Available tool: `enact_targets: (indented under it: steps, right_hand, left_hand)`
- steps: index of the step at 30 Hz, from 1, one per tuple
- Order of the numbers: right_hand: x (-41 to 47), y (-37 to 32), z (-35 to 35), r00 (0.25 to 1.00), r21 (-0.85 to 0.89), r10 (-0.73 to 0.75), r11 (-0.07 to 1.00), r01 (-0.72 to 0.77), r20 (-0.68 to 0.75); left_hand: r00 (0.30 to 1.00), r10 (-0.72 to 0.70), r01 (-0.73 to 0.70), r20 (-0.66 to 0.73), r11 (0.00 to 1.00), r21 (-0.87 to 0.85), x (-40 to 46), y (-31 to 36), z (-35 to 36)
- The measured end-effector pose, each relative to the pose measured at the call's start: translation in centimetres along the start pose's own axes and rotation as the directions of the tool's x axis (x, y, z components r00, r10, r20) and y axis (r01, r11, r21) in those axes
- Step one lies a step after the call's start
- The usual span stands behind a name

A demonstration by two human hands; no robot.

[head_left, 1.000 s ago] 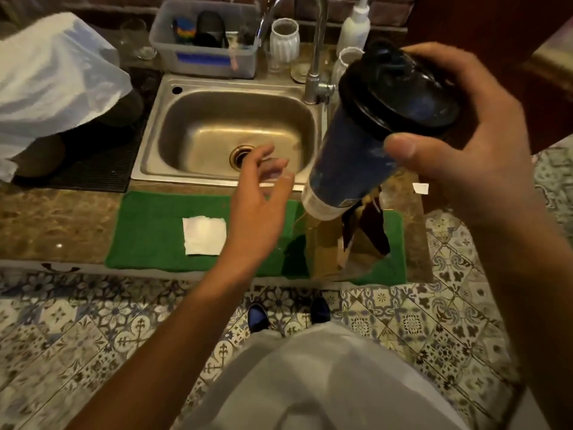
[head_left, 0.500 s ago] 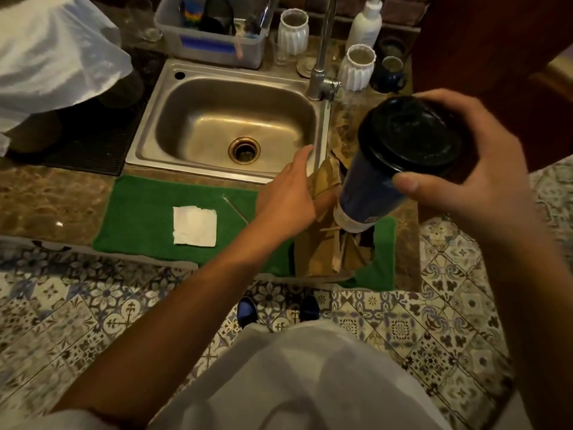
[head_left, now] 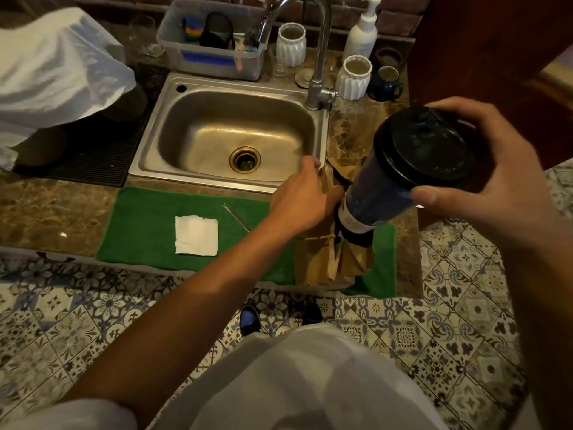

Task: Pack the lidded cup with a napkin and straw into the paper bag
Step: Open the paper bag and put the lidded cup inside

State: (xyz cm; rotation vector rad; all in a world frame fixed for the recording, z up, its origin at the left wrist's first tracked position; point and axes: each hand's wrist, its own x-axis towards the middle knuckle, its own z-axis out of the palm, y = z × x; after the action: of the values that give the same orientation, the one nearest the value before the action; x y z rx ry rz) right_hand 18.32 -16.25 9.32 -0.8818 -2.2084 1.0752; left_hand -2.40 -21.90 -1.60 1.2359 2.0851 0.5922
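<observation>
My right hand [head_left: 493, 181] grips a dark blue cup with a black lid [head_left: 403, 169] around its lid end. The cup is tilted, and its base sits in the mouth of the brown paper bag [head_left: 322, 259]. The bag stands on the right part of a green mat [head_left: 148, 225]. My left hand [head_left: 302, 198] holds the bag's left top edge. A folded white napkin [head_left: 196, 234] lies on the mat to the left. A thin clear straw [head_left: 237, 217] lies on the mat between the napkin and my left hand.
A steel sink [head_left: 229, 135] with a tall faucet [head_left: 316, 57] lies behind the mat. A plastic bin [head_left: 214, 54], white ribbed cups [head_left: 353, 77], a pump bottle [head_left: 362, 29] and a mug [head_left: 386, 80] stand at the back. White cloth [head_left: 52, 69] covers something at the left. The counter edge runs under the mat.
My left hand went from open in the air to gripping the bag's top edge. My right hand brought the cup down, and its base has entered the bag's mouth.
</observation>
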Motion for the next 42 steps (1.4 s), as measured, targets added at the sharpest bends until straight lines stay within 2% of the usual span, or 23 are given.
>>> enact_targets:
  steps: [2, 6, 9, 14, 20, 23, 27, 31, 38, 42]
  right_hand:
    - [0.0, 0.2, -0.1, 1.000, -0.005, 0.006, 1.000, -0.006, 0.003]
    - [0.1, 0.8, -0.6, 0.999, -0.075, 0.020, 0.997, -0.017, 0.037]
    - [0.3, 0.7, -1.0, 0.998, -0.119, 0.011, 0.993, -0.004, 0.060]
    - [1.2, -0.9, -0.8, 0.995, -0.020, -0.073, 0.997, 0.075, 0.071]
    - [1.8, 0.9, 1.8, 0.978, 0.006, 0.030, 0.999, -0.032, 0.205]
    - [1.9, 1.7, 2.4, 0.961, -0.066, 0.073, 0.996, -0.058, 0.267]
    - [2.0, 2.2, 2.1, 0.946, -0.219, 0.037, 0.975, 0.036, 0.321]
    - [2.2, 1.3, 1.1, 0.923, -0.432, -0.007, 0.882, 0.187, 0.385]
    - [2.5, -1.7, 3.3, 0.877, -0.561, -0.091, 0.737, 0.377, 0.471]
    - [2.7, -1.9, 2.7, 0.888, -0.613, -0.118, 0.683, 0.398, 0.445]
  left_hand:
    - [1.000, 0.003, -0.003, 0.007, 0.997, -0.073, 0.2, -0.1, 0.0]
    - [0.997, 0.069, -0.068, 0.015, 0.994, -0.081, -0.2, -0.6, -0.8]
    - [0.993, 0.109, -0.099, 0.052, 0.980, -0.174, -1.0, -1.3, -1.7]
    - [0.990, 0.126, -0.101, 0.070, 0.952, -0.289, -1.5, -1.9, -1.8]
    - [0.988, 0.092, -0.032, 0.127, 0.911, -0.411, -1.7, -3.3, -1.5]
    - [0.990, 0.071, -0.014, 0.120, 0.909, -0.417, -1.9, -3.7, -1.7]
    - [0.996, 0.069, -0.039, 0.062, 0.918, -0.394, -2.1, -3.5, -1.9]
    - [0.995, 0.092, -0.071, 0.039, 0.927, -0.369, -2.2, -2.9, -2.1]
    - [0.984, 0.154, -0.111, 0.089, 0.923, -0.369, -2.1, -2.3, -1.8]
    - [0.991, 0.081, -0.027, 0.111, 0.907, -0.420, -1.8, -3.0, -2.2]
